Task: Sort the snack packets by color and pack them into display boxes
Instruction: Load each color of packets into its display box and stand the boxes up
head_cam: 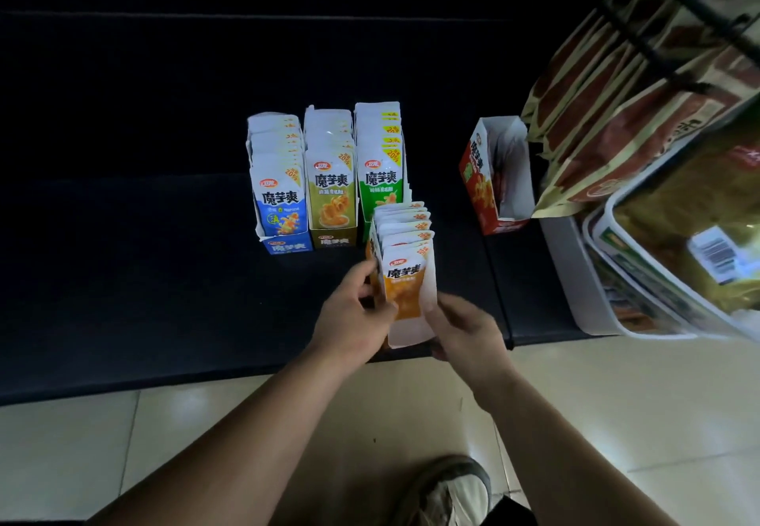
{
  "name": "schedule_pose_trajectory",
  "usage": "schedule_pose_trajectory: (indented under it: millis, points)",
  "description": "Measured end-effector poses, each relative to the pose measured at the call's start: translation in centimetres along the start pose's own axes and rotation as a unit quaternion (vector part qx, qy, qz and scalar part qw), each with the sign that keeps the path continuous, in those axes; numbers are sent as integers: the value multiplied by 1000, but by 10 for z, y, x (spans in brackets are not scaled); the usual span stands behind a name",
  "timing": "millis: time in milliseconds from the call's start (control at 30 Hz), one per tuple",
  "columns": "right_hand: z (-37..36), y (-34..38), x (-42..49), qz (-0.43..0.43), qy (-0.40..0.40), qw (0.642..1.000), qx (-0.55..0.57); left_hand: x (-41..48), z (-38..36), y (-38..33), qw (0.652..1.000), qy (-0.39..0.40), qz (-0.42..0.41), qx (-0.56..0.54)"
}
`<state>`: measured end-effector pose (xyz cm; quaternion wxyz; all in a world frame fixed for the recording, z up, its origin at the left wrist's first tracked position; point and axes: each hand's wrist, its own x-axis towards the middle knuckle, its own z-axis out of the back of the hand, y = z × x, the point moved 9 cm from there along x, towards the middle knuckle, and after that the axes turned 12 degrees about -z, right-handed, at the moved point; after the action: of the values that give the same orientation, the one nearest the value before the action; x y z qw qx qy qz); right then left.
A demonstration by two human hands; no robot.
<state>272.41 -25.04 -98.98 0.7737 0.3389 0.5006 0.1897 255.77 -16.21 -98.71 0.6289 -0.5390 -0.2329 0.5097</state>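
Three filled display boxes stand side by side on the dark shelf: a blue box [283, 244], an olive box [334, 239] and a green box [364, 219], each packed with upright packets of its colour. In front of the green one is an orange box [405, 334] full of orange packets [405, 278]. My left hand [355, 320] grips its left side and my right hand [464, 330] holds its right side near the shelf's front edge. A red box [479, 186] stands apart at the right; its contents are hard to make out.
Large snack bags [617, 114] hang from hooks at the upper right, reaching down close to the red box. A white bin [575, 274] with more bags sits at the right. Below the shelf's front edge is tiled floor with my shoe [448, 492].
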Motion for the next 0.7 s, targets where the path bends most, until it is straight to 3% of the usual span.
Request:
schedule_pose_trajectory:
  millis: [100,233,333,433,567,700]
  points:
    - [12,-3,-3,32,-46,995,-82,1,-14,-1,999,35,12,17]
    - [43,-13,-8,-22,-165,962,-216,-3,-43,-11,993,106,14,40]
    - [46,-19,-2,-47,-155,982,-100,4,-54,-17,992,117,16,32]
    - [41,-9,4,-7,-137,990,-23,22,-50,-27,993,114,13,13]
    - [16,7,23,43,-104,991,-68,51,-26,-41,996,73,24,-40]
    - [5,31,49,39,-121,990,-64,70,-1,-41,998,62,18,-7]
